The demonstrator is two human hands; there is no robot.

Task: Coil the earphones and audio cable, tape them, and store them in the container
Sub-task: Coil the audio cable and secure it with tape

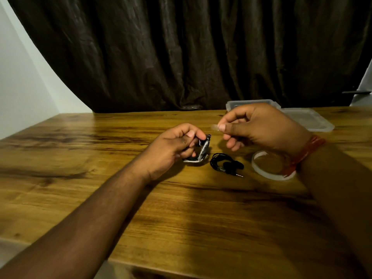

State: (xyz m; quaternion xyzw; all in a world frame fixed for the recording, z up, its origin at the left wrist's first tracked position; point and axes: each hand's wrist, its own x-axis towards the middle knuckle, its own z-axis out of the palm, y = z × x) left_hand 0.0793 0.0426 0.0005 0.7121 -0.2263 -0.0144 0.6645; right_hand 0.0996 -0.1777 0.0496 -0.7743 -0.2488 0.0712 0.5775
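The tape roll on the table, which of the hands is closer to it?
The right. The right hand hovers just above and behind the tape roll, its wrist over the ring, pinching a strip of tape. The left hand is farther left, beyond the black earphones, holding a taped bundle.

glossy wooden table [100,158], translucent plastic container [251,103], creased cloth curtain [181,47]

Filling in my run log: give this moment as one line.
left hand: grips taped coil | right hand: pinches tape strip | second coil: on table | container: open
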